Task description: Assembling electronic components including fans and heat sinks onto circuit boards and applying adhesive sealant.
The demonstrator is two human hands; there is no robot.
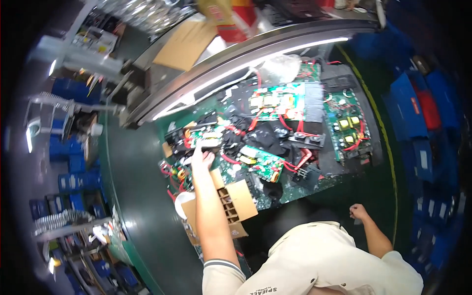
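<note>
My left hand reaches over the left part of the cluttered bench, index finger stretched toward a green circuit board with red wires. Its other fingers look loosely bent, and I see nothing held in them. Whether the fingertip touches the board is unclear. Under my left forearm stands an opened cardboard box with divided compartments. Away from the bench, at my right side, my right hand hangs low with curled fingers; a small pale patch shows below them, too small to name. Another green board lies tilted mid-bench.
Bigger circuit boards and a board with yellow parts lie farther right. Black parts and red wires fill the middle. A lit tube runs along the bench's back frame, with a cardboard sheet above. Blue bins line the right.
</note>
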